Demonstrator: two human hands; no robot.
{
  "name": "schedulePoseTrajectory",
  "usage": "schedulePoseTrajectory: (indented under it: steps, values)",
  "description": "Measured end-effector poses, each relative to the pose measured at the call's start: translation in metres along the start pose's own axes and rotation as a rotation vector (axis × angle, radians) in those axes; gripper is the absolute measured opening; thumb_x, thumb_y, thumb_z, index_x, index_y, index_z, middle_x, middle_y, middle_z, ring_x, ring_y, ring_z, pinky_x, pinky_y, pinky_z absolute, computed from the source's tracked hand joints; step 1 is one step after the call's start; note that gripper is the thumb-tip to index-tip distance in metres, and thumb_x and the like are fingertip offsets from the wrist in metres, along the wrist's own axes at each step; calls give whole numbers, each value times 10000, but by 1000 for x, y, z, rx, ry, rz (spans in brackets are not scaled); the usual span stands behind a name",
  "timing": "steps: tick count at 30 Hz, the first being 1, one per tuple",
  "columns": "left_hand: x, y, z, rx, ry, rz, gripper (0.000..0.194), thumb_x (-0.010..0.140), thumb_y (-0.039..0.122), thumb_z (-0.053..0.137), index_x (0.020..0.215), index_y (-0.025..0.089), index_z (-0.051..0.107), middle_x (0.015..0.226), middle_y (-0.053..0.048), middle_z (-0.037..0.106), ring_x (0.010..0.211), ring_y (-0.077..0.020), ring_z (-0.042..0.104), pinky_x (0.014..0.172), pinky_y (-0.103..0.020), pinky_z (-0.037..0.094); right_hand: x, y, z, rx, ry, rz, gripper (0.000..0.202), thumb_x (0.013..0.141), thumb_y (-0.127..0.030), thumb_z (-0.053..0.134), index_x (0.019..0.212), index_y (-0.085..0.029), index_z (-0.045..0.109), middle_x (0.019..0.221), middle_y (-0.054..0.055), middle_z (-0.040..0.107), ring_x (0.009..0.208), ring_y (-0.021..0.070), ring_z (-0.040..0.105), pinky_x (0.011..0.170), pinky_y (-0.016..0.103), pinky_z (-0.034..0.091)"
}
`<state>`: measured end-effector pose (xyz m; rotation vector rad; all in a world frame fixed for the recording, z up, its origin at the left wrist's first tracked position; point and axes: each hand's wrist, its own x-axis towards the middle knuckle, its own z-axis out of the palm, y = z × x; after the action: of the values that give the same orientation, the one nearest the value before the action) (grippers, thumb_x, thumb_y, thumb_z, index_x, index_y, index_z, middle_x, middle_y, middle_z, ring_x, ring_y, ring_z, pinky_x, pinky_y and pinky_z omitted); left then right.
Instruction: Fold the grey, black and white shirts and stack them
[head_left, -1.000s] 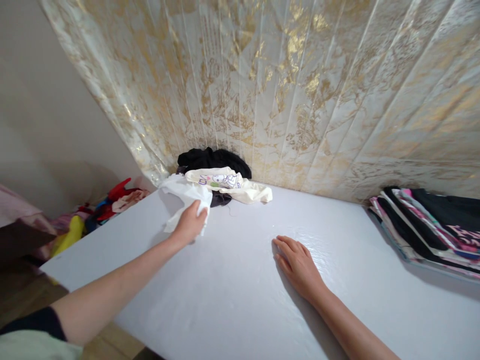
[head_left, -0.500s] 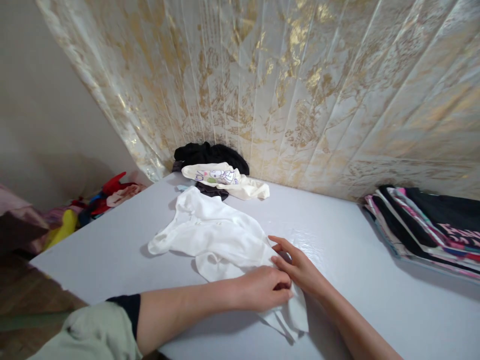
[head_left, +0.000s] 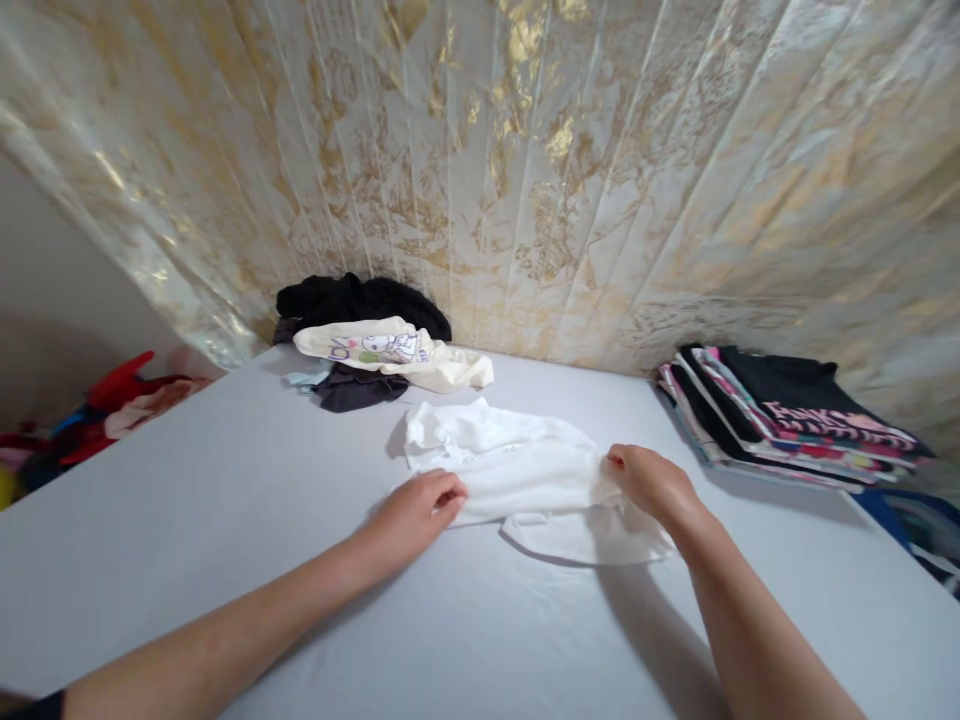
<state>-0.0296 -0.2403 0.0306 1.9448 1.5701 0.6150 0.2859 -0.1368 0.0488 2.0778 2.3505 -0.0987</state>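
Observation:
A white garment point(head_left: 525, 470), perhaps a shirt, lies stretched lengthwise across the white table, with small buttons or beads along its upper side. At its near left edge, my left hand point(head_left: 421, 508) pinches the cloth between thumb and fingers. My right hand point(head_left: 651, 482) is closed on the garment's right end, slightly raised, its shadow falling on the fabric and table. One loose flap of the white cloth hangs toward me below the right half. The fingertips of both hands are partly hidden.
Behind the garment lie a cream printed garment point(head_left: 390, 345), a dark grey cloth point(head_left: 360, 388) and a black heap point(head_left: 367, 300) against the gold-patterned curtain point(head_left: 480, 180). A folded clothes stack point(head_left: 780, 415) stands at right. Coloured clothes point(head_left: 127, 400) lie beyond the left edge.
My hands have moved apart, the left to the garment's left side and the right to its right end. The garment now lies straighter. The view has turned right.

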Motion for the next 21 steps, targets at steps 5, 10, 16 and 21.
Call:
schedulePoseTrajectory:
  steps: [5,10,16,21]
  values:
    - [25,-18,4,386,254,-26,472,832,297,576,1297,240,524,1380,-96,506,1270,-301,445,1076,-447,326,-19,-21,-14,21,153,-81,208,887,-219,483,978,-235,670,992,119,652,919,294,622,781,417,453]
    - [38,-27,4,450,167,-1,305,890,292,506,1175,211,579,1205,-103,591,1147,-275,528,973,-414,403,-43,-68,1,242,26,-422,270,888,-228,535,1145,-238,619,1086,71,639,959,216,621,822,325,466]
    - [36,-11,14,-29,147,107,206,894,367,475,828,198,572,828,-23,600,803,-191,583,745,-308,465,-58,-118,36,220,65,-598,582,816,-238,622,1365,-174,438,1317,127,536,1118,263,538,923,384,445]
    - [40,-7,15,-574,20,-14,381,880,532,461,802,180,584,769,-26,641,735,-180,626,659,-288,511,-49,-123,38,122,60,-487,230,857,-131,500,1065,-192,579,1007,87,631,926,232,581,792,336,451]
